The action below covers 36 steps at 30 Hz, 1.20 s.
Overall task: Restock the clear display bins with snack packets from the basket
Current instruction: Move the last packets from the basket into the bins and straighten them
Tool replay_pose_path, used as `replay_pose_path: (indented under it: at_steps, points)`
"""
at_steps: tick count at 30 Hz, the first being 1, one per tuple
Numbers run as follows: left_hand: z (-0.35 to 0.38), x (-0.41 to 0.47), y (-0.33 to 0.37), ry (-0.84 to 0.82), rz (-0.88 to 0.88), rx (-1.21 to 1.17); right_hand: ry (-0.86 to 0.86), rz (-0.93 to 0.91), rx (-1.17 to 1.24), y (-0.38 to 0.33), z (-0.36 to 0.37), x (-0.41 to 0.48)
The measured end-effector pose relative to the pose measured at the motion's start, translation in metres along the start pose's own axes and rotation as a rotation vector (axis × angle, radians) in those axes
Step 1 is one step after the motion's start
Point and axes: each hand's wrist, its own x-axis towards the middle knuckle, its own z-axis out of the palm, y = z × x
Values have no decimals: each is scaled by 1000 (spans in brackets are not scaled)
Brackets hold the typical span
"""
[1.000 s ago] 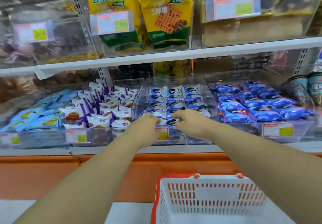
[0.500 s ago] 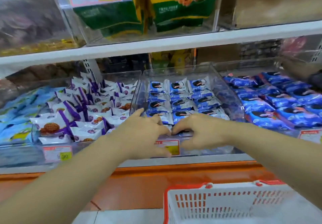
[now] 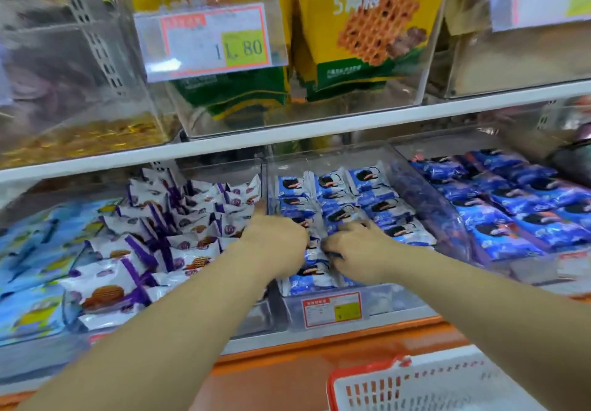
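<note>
- Half a second ago both hands sat at the front lip of the middle bin [image 3: 393, 302]. Now we see the left hand [image 3: 276, 246] and right hand [image 3: 358, 252] further in, on top of the blue-and-white packets [image 3: 332, 187] that fill it.
- The hands lie side by side with a narrow gap between them. Their fingers bend down among the packets, and we cannot tell whether either hand grips one.
- The view has drawn closer to the shelves. The basket [image 3: 447, 385] now shows only as a corner, below and to the right of the right forearm.
- Past the fingertips, three rows of packets run to the bin's back wall. A clear side wall stands near each hand.
- Above the hands a white shelf [image 3: 319, 129] overhangs the back of the bin, with open room between it and the packets.
- Left of the left hand, purple-and-white packs [image 3: 179, 219] fill the next bin. Right of the right hand, dark blue packs [image 3: 511, 206] fill another.
- On the shelf overhead stand yellow bags [image 3: 367, 27] behind a price tag [image 3: 211, 43] reading 11.80.
</note>
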Motion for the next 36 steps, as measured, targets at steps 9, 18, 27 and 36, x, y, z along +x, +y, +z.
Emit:
replay_pose_path:
  at_steps: [9,18,27,36]
  points:
    - [-6,32,-2,25,-51,-36,108,167,10,8,0,42]
    - [-7,35,-2,-30,-81,31,49,152,81,13,-10,46]
    - [-18,96,-2,-41,-133,-38,162,218,143,31,-5,65]
    - [-2,108,-10,-177,-185,-87,73,150,209,30,-6,75]
